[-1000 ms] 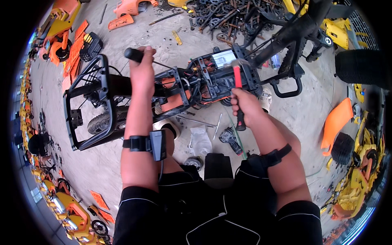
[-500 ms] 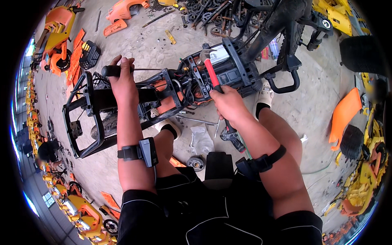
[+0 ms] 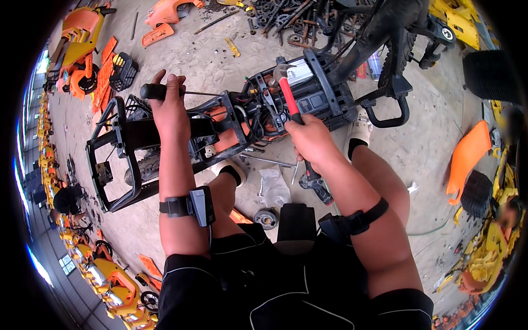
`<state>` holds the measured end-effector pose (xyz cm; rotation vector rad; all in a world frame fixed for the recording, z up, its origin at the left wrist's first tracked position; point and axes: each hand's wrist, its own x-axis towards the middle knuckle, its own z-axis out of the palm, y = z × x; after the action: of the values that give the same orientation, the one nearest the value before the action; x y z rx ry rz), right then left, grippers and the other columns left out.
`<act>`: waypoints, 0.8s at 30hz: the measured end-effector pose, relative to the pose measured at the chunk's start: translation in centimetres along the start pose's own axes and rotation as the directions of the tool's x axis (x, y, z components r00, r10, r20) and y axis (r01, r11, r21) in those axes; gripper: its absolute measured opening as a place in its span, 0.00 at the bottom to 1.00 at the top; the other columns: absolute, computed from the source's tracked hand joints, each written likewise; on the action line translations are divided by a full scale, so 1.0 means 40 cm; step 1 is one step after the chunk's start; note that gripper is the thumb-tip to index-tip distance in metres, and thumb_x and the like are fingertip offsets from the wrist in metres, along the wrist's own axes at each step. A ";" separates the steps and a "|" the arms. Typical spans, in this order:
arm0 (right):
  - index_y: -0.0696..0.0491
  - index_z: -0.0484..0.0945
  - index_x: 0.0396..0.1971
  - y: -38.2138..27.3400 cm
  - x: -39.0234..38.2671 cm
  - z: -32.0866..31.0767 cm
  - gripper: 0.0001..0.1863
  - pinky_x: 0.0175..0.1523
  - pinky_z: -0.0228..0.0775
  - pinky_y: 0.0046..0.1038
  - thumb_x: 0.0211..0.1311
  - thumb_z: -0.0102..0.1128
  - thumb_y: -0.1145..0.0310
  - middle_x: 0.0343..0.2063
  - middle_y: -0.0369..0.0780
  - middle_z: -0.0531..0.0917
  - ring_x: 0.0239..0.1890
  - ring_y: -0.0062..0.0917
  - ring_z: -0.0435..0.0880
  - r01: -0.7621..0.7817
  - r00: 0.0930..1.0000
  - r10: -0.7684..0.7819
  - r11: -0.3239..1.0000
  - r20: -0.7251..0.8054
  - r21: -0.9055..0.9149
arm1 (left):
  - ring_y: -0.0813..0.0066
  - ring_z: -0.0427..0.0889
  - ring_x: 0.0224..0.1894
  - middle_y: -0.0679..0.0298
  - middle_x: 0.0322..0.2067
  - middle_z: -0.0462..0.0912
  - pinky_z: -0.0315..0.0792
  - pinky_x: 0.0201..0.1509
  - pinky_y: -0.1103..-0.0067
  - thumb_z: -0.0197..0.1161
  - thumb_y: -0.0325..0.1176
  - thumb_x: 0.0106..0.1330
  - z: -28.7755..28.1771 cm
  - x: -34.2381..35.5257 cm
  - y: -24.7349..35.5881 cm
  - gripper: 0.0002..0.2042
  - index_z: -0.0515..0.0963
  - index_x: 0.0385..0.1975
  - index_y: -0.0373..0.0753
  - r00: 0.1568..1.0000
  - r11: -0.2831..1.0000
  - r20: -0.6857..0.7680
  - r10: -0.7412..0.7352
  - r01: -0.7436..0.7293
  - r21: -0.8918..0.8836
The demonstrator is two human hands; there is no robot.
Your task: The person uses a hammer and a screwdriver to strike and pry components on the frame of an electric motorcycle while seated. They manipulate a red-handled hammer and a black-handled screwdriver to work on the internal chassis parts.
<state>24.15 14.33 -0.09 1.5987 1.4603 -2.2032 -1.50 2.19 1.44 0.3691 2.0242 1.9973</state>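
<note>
My left hand [image 3: 171,113] is closed around the black handle of a screwdriver [image 3: 150,92], whose thin shaft points right toward the frame. My right hand [image 3: 312,138] grips a hammer [image 3: 288,96] by its red and black handle, with the head raised over the machine's middle. Below both hands lies a stripped black vehicle frame [image 3: 237,117] with wiring and orange parts inside. A dark battery-like box [image 3: 313,102] sits in its right half. Whether the screwdriver's tip touches anything is hard to make out.
Near my feet lie a cordless drill [image 3: 316,190], a clear plastic bag [image 3: 274,188], a round metal part [image 3: 266,219] and a long metal rod [image 3: 269,160]. Beyond the frame are a heap of metal parts [image 3: 300,25] and a black crate [image 3: 123,72]. An orange panel [image 3: 467,157] lies right.
The view has shifted slightly, so the scene sits a little further right. Both hands keep their grips on the screwdriver and hammer, with hardly any other movement.
</note>
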 end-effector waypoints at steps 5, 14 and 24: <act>0.55 0.73 0.32 0.006 0.009 0.005 0.11 0.21 0.66 0.27 0.64 0.58 0.62 0.21 0.34 0.72 0.17 0.20 0.71 -0.001 1.000 0.001 1.000 -0.005 -0.015 | 0.72 0.77 0.48 0.54 0.45 0.80 0.71 0.58 0.76 0.60 0.38 0.74 0.010 -0.005 0.003 0.23 0.64 0.63 0.36 1.000 1.000 0.019 0.005 -0.005 0.013; 0.56 0.72 0.31 0.008 0.012 0.008 0.12 0.21 0.66 0.27 0.63 0.58 0.62 0.20 0.35 0.72 0.18 0.21 0.72 0.019 1.000 -0.020 0.999 -0.019 -0.036 | 0.70 0.78 0.48 0.55 0.43 0.81 0.71 0.59 0.75 0.59 0.39 0.74 0.023 -0.005 0.002 0.22 0.65 0.60 0.34 0.999 0.999 -0.022 0.036 -0.036 -0.001; 0.57 0.73 0.33 0.027 0.028 0.004 0.12 0.21 0.66 0.28 0.64 0.58 0.62 0.21 0.35 0.72 0.18 0.21 0.72 0.046 0.998 -0.051 0.990 -0.032 -0.136 | 0.72 0.82 0.37 0.56 0.38 0.80 0.77 0.48 0.75 0.58 0.43 0.75 0.017 0.032 -0.065 0.20 0.68 0.49 0.27 0.956 0.987 -0.273 0.109 -0.137 -0.085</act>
<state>24.09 14.14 -1.62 1.5829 1.6366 -2.0598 -2.40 3.26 -1.18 0.2173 2.0851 2.3282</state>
